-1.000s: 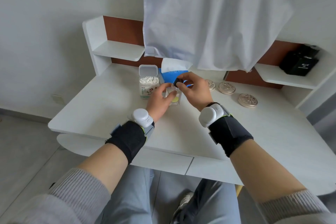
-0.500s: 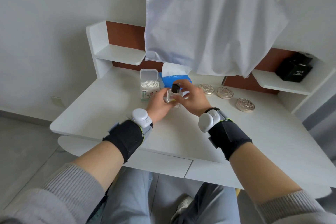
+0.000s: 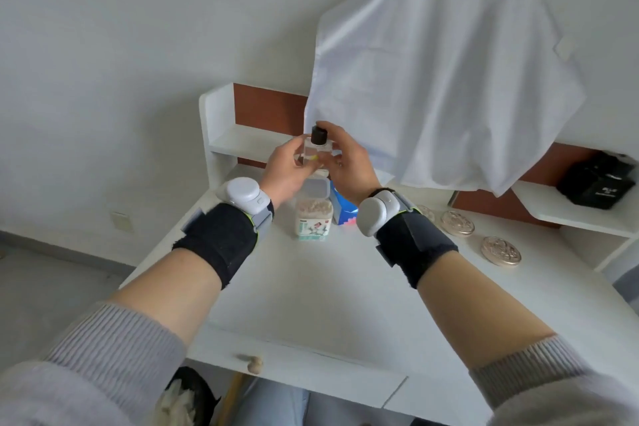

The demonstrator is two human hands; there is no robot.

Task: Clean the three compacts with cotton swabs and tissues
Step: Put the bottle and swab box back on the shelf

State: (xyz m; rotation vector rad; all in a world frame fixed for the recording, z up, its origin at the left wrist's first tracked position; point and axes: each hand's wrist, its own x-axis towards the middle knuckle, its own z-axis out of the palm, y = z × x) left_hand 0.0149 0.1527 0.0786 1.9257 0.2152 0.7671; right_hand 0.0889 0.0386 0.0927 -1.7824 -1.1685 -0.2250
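Compacts (image 3: 457,223) were found lying flat and closed on the desk (image 3: 311,304), in a row at the right. Two were in full view and a third was largely hidden behind the right wrist. None was touched by either hand.

A small clear bottle (image 3: 316,149) with a black cap (image 3: 318,135) was held up above the desk between both hands. The left hand (image 3: 287,166) was curled round the bottle's body. The right hand (image 3: 349,162) was closed on its other side, with fingers up by the cap (whether the cap was being turned could not be told). A swab box (image 3: 314,218) stood open below the hands, and a blue tissue box (image 3: 340,209) stood just beside it.

The compacts were judged to be stiff, metal-looking discs with embossed lids, low in profile and probably of modest weight. A smooth rim was judged likely to slip under damp fingers. A hold at the rim was advised, with the thumb on one edge and the fingers opposite, and the base steadied while the lid is raised. Any mirror or pressed powder inside (not seen) was to be treated as fragile, with only light pressure from swab or tissue.
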